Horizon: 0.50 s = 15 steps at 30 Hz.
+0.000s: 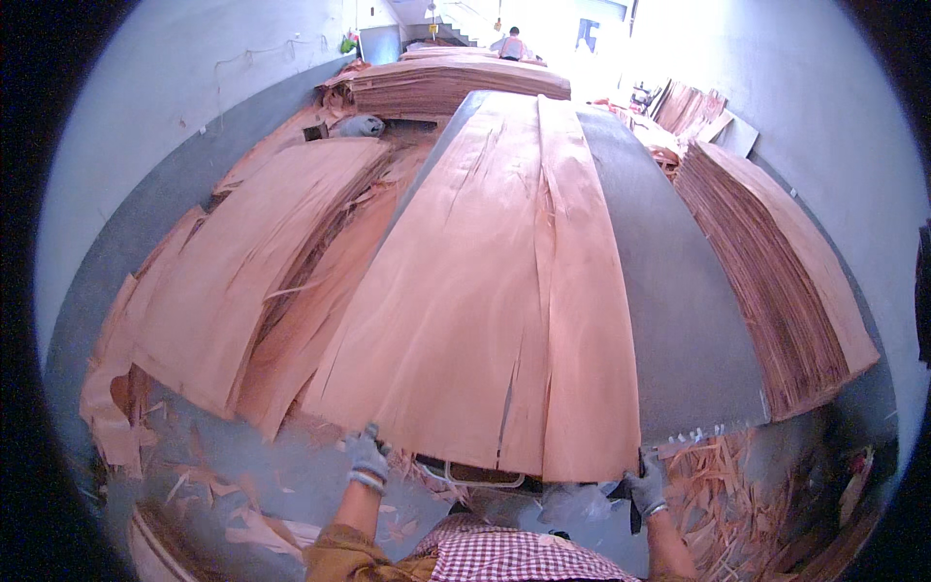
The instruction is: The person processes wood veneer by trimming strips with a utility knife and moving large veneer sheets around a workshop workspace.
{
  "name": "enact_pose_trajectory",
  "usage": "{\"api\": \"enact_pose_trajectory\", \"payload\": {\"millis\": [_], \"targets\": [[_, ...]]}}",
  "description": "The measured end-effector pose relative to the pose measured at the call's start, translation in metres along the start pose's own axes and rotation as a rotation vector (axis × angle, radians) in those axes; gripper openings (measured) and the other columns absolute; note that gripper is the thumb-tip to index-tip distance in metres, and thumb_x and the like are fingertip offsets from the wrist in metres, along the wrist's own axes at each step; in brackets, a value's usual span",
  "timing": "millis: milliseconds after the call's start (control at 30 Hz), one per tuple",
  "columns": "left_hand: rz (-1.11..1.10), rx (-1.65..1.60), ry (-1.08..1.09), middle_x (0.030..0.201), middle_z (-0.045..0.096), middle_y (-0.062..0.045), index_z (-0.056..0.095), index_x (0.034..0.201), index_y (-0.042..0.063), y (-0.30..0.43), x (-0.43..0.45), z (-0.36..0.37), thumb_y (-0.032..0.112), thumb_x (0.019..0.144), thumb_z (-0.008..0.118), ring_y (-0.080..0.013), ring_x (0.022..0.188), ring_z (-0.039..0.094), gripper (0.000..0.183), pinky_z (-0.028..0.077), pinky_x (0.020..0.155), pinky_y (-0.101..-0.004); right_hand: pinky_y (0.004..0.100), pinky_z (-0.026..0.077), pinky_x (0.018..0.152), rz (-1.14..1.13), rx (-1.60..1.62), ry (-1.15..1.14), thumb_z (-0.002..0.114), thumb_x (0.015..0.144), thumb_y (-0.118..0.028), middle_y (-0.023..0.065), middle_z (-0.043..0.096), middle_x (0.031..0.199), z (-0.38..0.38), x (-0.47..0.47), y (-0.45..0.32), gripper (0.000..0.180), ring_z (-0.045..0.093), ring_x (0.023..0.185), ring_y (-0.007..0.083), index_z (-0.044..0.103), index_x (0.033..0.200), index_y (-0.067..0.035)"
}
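Observation:
Sheets of wood veneer [465, 291], with splits and an overlapping strip along the right part, lie lengthwise on a long grey table [684, 291]. My left hand [367, 458], in a grey glove, is at the near left edge of the veneer, its fingers at the rim. Also gloved, my right hand [646, 486] is at the near right corner, beside a dark object that I cannot make out. Whether the fingers of either hand are closed on the veneer is hard to tell.
Stacks of veneer stand at the left [211, 276], at the right [771, 291] and beyond the table [458, 84]. Veneer scraps [720, 495] litter the floor on both sides. A person [513, 45] is far off at the back. A wall runs along each side.

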<state>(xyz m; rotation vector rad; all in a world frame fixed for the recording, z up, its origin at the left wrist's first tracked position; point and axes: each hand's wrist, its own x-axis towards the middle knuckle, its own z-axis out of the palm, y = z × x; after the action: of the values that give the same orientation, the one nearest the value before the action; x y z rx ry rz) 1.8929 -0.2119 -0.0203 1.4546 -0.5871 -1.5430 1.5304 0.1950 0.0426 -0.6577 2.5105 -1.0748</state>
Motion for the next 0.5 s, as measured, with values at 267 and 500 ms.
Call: {"api": "enact_pose_trajectory", "payload": {"millis": [267, 500], "targets": [[0.614, 0.888, -0.373, 0.079, 0.058, -0.007, 0.055, 0.091, 0.008, -0.045, 0.049, -0.026, 0.020, 0.081, 0.059, -0.0217, 0.063, 0.055, 0.016, 0.047, 0.051, -0.0344, 0.0276, 0.046, 0.080, 0.015, 0.065, -0.037, 0.063, 0.073, -0.011, 0.0081, 0.061, 0.103, -0.006, 0.062, -0.005, 0.047, 0.055, 0.088, 0.0146, 0.054, 0.115, 0.006], [-0.312, -0.010, -0.259, 0.077, 0.061, -0.015, 0.053, 0.092, 0.007, 0.012, -0.014, 0.057, 0.025, 0.089, 0.047, -0.0291, 0.059, 0.062, 0.019, 0.051, 0.042, -0.0367, 0.0253, 0.047, 0.053, 0.052, 0.413, -0.043, 0.067, 0.080, -0.018, 0.0033, 0.062, 0.101, -0.021, 0.104, 0.062, 0.054, 0.057, 0.068, 0.0115, 0.046, 0.127, -0.002]]}}
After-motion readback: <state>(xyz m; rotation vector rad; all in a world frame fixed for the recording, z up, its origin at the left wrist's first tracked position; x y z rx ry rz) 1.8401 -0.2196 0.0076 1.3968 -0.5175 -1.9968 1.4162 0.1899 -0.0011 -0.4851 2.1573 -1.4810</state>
